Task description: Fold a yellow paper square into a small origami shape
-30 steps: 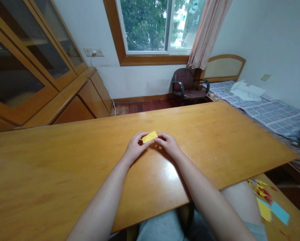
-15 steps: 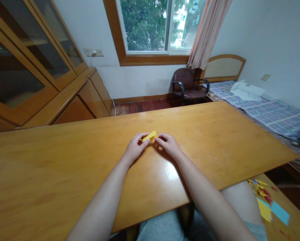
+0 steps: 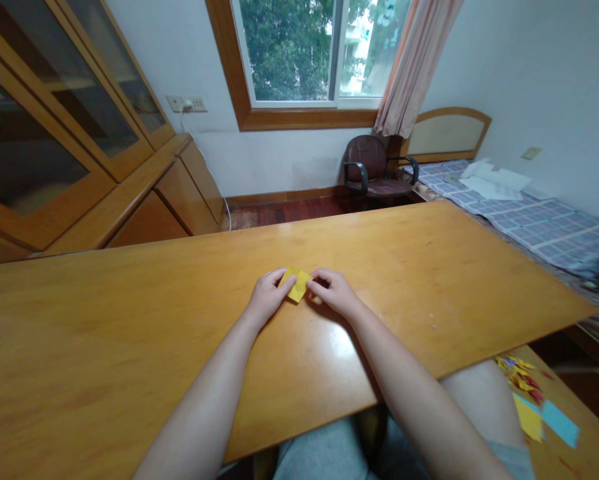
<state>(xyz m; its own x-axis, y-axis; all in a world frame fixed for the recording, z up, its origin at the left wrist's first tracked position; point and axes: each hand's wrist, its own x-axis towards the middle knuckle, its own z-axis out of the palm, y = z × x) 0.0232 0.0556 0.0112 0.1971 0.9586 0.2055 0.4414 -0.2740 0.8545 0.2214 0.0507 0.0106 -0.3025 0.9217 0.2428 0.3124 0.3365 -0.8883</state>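
Observation:
A small piece of folded yellow paper (image 3: 298,288) is held between my two hands, just above the wooden table (image 3: 129,320). My left hand (image 3: 269,293) pinches its left side, with the thumb lying on top of the sheet. At the right corner, the thumb and fingertips of my right hand (image 3: 332,291) close on the paper. Creases show across its face, which is turned up toward me. The fingers beneath the paper are hidden.
Low at the right, a wooden bench (image 3: 589,460) bears yellow sheets (image 3: 528,420), a blue sheet (image 3: 559,423) and a heap of folded paper pieces (image 3: 519,375). A brown armchair (image 3: 372,167) stands beyond the table. A glass-door cabinet (image 3: 74,133) lines the left wall; a bed (image 3: 544,220) is at right.
The yellow paper has turned from a narrow, edge-on shape to lie flatter, its face now showing as a square. Both hands have shifted slightly toward me while keeping hold of it.

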